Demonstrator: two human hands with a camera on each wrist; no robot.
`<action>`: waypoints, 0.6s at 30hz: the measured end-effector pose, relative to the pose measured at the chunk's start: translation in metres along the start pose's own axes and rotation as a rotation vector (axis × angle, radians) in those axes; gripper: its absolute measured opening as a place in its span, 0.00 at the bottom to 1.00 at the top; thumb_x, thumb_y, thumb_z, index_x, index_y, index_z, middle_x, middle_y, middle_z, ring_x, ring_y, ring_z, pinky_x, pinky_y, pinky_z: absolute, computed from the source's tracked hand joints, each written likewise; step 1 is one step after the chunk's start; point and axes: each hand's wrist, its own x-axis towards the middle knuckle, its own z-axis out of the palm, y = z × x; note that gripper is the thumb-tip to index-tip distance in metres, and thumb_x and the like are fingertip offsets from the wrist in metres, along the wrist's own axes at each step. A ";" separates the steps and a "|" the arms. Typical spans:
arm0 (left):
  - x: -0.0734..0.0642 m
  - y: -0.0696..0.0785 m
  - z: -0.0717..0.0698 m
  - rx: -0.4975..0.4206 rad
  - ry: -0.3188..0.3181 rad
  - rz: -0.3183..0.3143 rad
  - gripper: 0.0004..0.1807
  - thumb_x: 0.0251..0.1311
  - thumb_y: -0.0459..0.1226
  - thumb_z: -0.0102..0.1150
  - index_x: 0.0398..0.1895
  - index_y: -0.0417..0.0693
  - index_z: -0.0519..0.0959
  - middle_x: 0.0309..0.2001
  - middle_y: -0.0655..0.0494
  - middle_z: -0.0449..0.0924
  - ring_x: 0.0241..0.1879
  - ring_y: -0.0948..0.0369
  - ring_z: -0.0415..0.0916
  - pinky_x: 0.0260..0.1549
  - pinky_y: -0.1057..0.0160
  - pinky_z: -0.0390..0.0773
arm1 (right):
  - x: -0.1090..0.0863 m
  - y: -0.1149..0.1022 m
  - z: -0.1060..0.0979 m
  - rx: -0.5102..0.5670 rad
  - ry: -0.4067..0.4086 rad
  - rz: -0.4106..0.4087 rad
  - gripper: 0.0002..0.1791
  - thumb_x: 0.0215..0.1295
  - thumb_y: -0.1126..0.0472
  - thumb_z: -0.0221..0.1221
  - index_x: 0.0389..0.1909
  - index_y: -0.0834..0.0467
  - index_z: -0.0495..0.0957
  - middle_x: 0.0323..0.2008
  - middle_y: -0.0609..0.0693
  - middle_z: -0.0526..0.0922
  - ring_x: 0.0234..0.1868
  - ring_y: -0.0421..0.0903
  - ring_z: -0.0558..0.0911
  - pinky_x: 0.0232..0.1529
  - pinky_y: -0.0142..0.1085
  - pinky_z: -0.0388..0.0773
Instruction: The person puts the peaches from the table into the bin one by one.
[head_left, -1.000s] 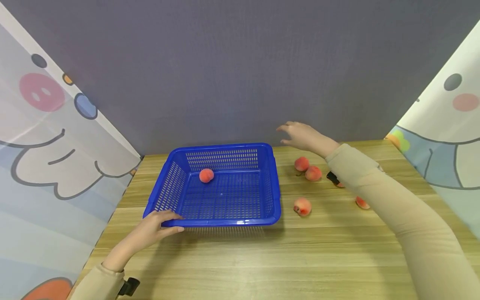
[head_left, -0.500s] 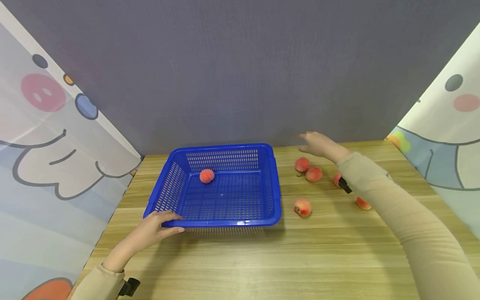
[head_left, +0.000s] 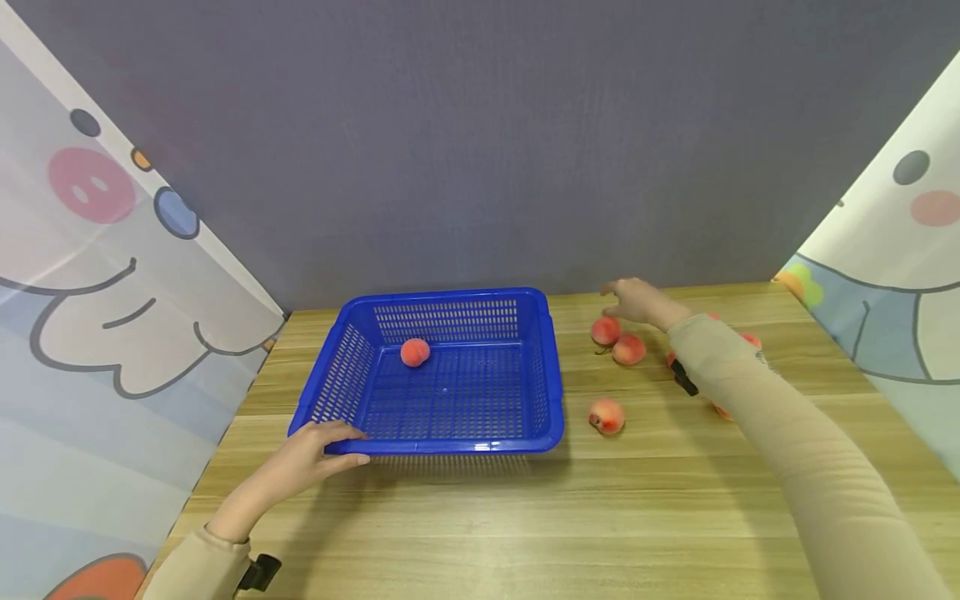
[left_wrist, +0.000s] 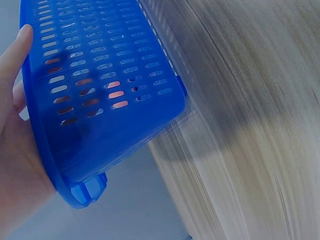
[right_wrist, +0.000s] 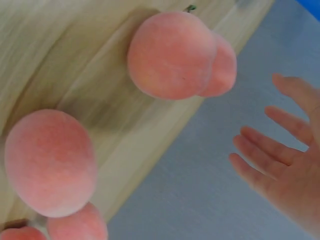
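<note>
Gripping the basket (head_left: 450, 447) by its near left rim with the left hand (head_left: 303, 458), with one peach (head_left: 415, 352) inside at far left; hovering with the right hand (head_left: 636, 301), fingers loosely spread, near another peach (head_left: 605, 332) right of the basket.

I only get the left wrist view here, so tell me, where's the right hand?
Observer: The right hand is over the far part of the table, near a close-set pair of peaches.
Operator: Is it holding anything?
Observer: No, the right wrist view shows its fingers spread with nothing in them.
Operator: And how many peaches are inside the blue basket?
Observer: The head view shows one peach in the blue basket.
</note>
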 end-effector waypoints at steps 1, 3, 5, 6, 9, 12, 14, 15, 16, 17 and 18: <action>0.000 0.000 0.000 0.000 -0.001 -0.001 0.13 0.50 0.46 0.60 0.35 0.47 0.80 0.33 0.61 0.80 0.34 0.64 0.76 0.33 0.61 0.76 | 0.001 0.001 0.002 0.004 -0.003 0.001 0.24 0.57 0.62 0.56 0.51 0.72 0.68 0.49 0.70 0.70 0.50 0.65 0.68 0.50 0.53 0.65; 0.000 0.000 0.000 -0.002 -0.004 -0.003 0.13 0.51 0.46 0.60 0.35 0.48 0.80 0.33 0.60 0.80 0.34 0.64 0.76 0.33 0.62 0.76 | 0.001 0.002 0.005 0.016 -0.012 0.005 0.24 0.57 0.61 0.56 0.51 0.72 0.68 0.49 0.71 0.70 0.50 0.65 0.69 0.49 0.52 0.66; 0.000 0.001 -0.001 -0.009 -0.011 -0.007 0.13 0.51 0.46 0.60 0.35 0.47 0.80 0.33 0.60 0.80 0.33 0.65 0.75 0.32 0.62 0.76 | 0.002 0.002 0.007 0.015 -0.014 0.000 0.24 0.56 0.60 0.57 0.50 0.72 0.69 0.48 0.72 0.70 0.49 0.65 0.70 0.48 0.52 0.67; 0.000 0.001 -0.001 -0.013 -0.015 -0.010 0.13 0.51 0.46 0.60 0.35 0.47 0.80 0.33 0.60 0.80 0.33 0.65 0.75 0.32 0.63 0.75 | 0.002 0.001 0.009 0.016 -0.014 0.000 0.24 0.55 0.60 0.57 0.50 0.72 0.69 0.48 0.72 0.71 0.49 0.65 0.70 0.48 0.52 0.67; 0.000 0.002 -0.002 -0.025 -0.034 -0.025 0.14 0.51 0.46 0.60 0.35 0.47 0.80 0.33 0.61 0.80 0.33 0.66 0.75 0.32 0.63 0.75 | 0.003 -0.001 0.013 0.022 -0.016 -0.004 0.24 0.54 0.61 0.58 0.49 0.73 0.69 0.47 0.72 0.71 0.46 0.64 0.72 0.46 0.50 0.69; 0.001 0.003 -0.004 -0.031 -0.061 -0.046 0.15 0.52 0.47 0.59 0.36 0.47 0.80 0.34 0.61 0.79 0.35 0.65 0.75 0.33 0.62 0.75 | 0.002 -0.002 0.017 0.047 -0.034 0.019 0.24 0.54 0.62 0.58 0.49 0.72 0.69 0.48 0.71 0.71 0.44 0.60 0.73 0.45 0.48 0.69; 0.001 0.004 -0.005 -0.033 -0.075 -0.055 0.15 0.52 0.48 0.58 0.36 0.48 0.80 0.34 0.61 0.79 0.35 0.65 0.75 0.34 0.61 0.75 | 0.002 -0.003 0.020 0.067 -0.048 0.036 0.24 0.55 0.62 0.57 0.50 0.72 0.69 0.49 0.70 0.71 0.44 0.58 0.73 0.45 0.47 0.69; 0.001 0.004 -0.005 -0.034 -0.081 -0.056 0.15 0.52 0.48 0.58 0.36 0.48 0.79 0.34 0.62 0.79 0.36 0.64 0.75 0.34 0.61 0.75 | 0.002 -0.003 0.021 0.076 -0.054 0.045 0.24 0.55 0.62 0.57 0.50 0.72 0.68 0.49 0.69 0.70 0.44 0.58 0.73 0.45 0.47 0.69; 0.001 0.005 -0.006 -0.035 -0.084 -0.057 0.15 0.52 0.48 0.58 0.37 0.48 0.79 0.34 0.62 0.79 0.36 0.64 0.75 0.35 0.61 0.75 | 0.002 -0.003 0.022 0.084 -0.060 0.051 0.24 0.55 0.62 0.57 0.51 0.72 0.68 0.50 0.69 0.70 0.45 0.58 0.73 0.46 0.47 0.68; 0.002 0.005 -0.007 -0.038 -0.088 -0.058 0.15 0.52 0.48 0.58 0.37 0.48 0.79 0.34 0.62 0.79 0.36 0.64 0.75 0.35 0.61 0.75 | 0.002 -0.003 0.023 0.095 -0.068 0.052 0.25 0.55 0.62 0.57 0.51 0.72 0.68 0.51 0.69 0.69 0.45 0.58 0.72 0.46 0.48 0.68; 0.002 0.005 -0.008 -0.043 -0.090 -0.059 0.15 0.52 0.48 0.58 0.37 0.48 0.79 0.34 0.62 0.79 0.36 0.64 0.75 0.35 0.61 0.75 | 0.002 -0.003 0.024 0.103 -0.074 0.052 0.25 0.55 0.63 0.57 0.51 0.72 0.67 0.51 0.69 0.69 0.47 0.59 0.72 0.47 0.48 0.68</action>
